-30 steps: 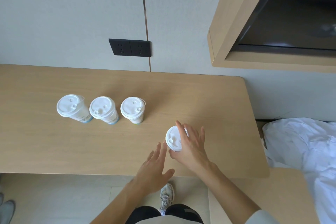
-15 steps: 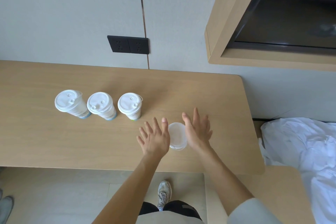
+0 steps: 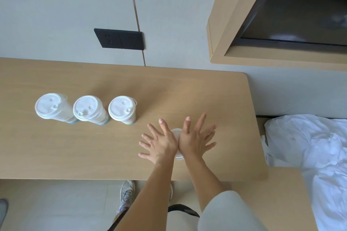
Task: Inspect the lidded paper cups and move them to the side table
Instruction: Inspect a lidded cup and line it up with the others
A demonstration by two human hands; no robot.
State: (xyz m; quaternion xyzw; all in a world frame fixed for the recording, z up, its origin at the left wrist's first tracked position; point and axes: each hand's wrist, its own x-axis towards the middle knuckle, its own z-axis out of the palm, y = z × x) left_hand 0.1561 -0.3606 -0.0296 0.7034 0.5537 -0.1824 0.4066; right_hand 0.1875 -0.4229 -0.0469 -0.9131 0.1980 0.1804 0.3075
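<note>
Upright cup (image 3: 176, 131) between flat palms

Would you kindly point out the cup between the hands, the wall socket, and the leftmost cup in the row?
Cup between the hands (image 3: 176, 131): head view, visible lid rim.
Wall socket (image 3: 120, 39): head view, plate centre.
Leftmost cup (image 3: 49, 105): head view, lid top.

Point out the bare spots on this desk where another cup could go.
Free: the desk between the right cup and its right edge, behind the hands; also the front strip below the cup row. Crowded: the three cups at left, and where both hands press the fourth cup.
</note>
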